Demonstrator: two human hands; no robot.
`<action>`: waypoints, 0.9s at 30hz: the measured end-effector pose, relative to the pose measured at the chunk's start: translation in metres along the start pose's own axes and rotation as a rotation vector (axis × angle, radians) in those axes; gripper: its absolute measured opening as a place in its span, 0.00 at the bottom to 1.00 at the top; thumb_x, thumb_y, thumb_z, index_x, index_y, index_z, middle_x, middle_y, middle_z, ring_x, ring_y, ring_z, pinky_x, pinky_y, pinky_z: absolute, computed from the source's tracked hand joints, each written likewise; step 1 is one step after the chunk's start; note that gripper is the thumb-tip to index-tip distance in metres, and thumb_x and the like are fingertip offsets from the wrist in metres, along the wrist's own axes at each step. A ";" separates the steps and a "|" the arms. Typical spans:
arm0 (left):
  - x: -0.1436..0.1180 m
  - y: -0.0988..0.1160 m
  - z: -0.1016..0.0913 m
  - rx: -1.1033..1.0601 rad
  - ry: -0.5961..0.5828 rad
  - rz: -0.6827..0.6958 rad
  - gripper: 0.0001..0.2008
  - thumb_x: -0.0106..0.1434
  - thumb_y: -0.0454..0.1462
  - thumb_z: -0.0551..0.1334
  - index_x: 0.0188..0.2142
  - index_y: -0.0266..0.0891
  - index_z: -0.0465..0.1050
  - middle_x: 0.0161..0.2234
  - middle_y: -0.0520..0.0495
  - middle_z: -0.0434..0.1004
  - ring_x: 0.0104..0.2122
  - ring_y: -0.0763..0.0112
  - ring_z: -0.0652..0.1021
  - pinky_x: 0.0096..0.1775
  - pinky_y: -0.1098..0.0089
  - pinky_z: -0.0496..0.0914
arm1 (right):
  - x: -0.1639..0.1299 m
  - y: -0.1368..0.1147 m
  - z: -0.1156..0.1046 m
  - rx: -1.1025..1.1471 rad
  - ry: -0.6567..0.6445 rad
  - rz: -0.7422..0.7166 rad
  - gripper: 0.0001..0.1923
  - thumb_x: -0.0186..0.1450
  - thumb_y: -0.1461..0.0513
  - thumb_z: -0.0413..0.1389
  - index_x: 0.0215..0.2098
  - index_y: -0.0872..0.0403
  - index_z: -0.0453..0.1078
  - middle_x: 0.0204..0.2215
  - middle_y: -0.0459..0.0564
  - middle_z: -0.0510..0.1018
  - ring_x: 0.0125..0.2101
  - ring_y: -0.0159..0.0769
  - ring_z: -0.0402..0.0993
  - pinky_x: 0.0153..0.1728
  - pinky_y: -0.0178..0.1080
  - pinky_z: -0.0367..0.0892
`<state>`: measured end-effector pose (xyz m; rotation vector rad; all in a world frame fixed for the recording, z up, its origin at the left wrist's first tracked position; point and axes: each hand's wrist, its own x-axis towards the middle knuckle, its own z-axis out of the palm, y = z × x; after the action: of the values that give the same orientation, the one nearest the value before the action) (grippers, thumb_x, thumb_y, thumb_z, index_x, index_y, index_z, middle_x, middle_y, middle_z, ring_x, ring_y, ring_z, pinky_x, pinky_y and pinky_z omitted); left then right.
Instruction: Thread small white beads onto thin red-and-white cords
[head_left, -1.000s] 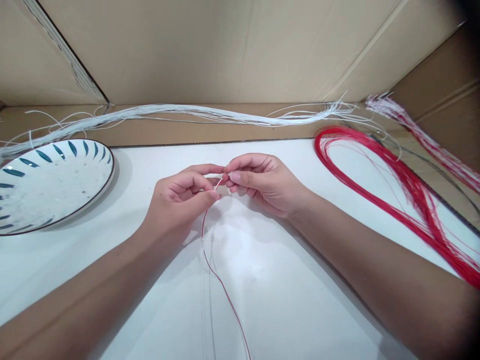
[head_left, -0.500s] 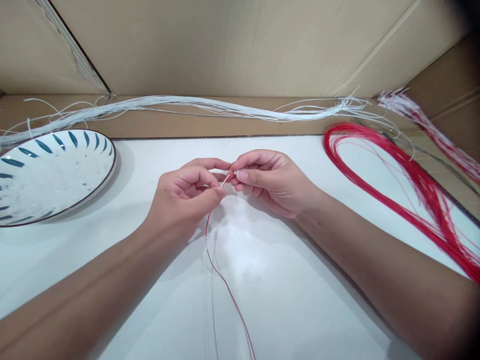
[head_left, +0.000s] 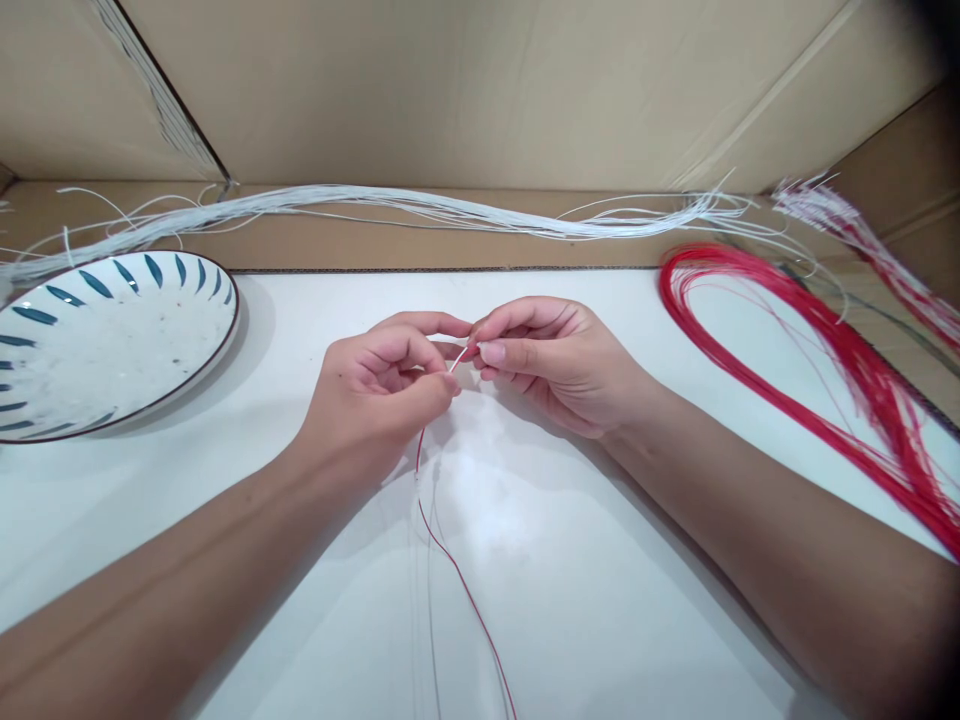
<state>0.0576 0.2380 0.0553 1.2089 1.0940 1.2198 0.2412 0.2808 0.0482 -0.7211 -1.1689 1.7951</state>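
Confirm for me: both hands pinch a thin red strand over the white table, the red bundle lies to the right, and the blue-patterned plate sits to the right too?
Not quite. The head view shows the plate on the left. The rest holds: left hand and right hand pinch the red strand over the white table, red bundle at right.

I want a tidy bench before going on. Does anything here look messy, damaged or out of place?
Nothing is damaged. The white wires stray loose along the cardboard edge, some reaching over the plate. The red wire bundle frays apart at the right. Both hands pinch one thin red wire.
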 end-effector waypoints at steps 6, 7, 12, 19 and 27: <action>-0.001 0.002 0.000 0.086 0.014 0.026 0.08 0.53 0.32 0.68 0.20 0.39 0.74 0.47 0.45 0.82 0.38 0.66 0.81 0.34 0.69 0.75 | -0.001 0.000 0.001 -0.021 0.006 -0.011 0.06 0.56 0.66 0.72 0.30 0.54 0.82 0.27 0.46 0.82 0.28 0.28 0.77 0.35 0.34 0.78; -0.001 0.002 0.000 0.116 0.018 0.038 0.08 0.54 0.32 0.68 0.20 0.39 0.74 0.47 0.45 0.82 0.39 0.67 0.81 0.34 0.70 0.74 | -0.001 0.001 0.001 -0.022 0.003 -0.014 0.05 0.56 0.67 0.72 0.30 0.54 0.82 0.27 0.46 0.82 0.28 0.28 0.77 0.35 0.33 0.78; -0.003 0.003 0.001 0.223 0.012 0.136 0.08 0.55 0.31 0.68 0.21 0.40 0.74 0.46 0.46 0.81 0.41 0.67 0.80 0.36 0.70 0.74 | -0.001 0.001 0.002 -0.038 0.002 -0.011 0.05 0.56 0.67 0.71 0.30 0.54 0.81 0.27 0.46 0.82 0.28 0.29 0.77 0.34 0.34 0.77; -0.005 0.003 0.001 0.278 0.026 0.164 0.08 0.55 0.33 0.68 0.21 0.40 0.74 0.45 0.45 0.80 0.42 0.65 0.79 0.37 0.69 0.75 | -0.001 0.001 0.001 -0.012 -0.027 -0.005 0.08 0.56 0.67 0.72 0.33 0.54 0.79 0.28 0.46 0.82 0.27 0.29 0.78 0.34 0.35 0.78; -0.004 0.002 0.001 0.257 -0.003 0.176 0.09 0.55 0.31 0.67 0.21 0.40 0.74 0.46 0.46 0.79 0.40 0.67 0.79 0.37 0.70 0.75 | -0.001 0.001 0.001 0.020 -0.045 -0.006 0.07 0.58 0.68 0.70 0.33 0.55 0.80 0.28 0.46 0.83 0.28 0.28 0.78 0.33 0.32 0.76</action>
<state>0.0580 0.2338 0.0575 1.5286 1.1888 1.2350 0.2401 0.2790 0.0477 -0.6683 -1.1797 1.8237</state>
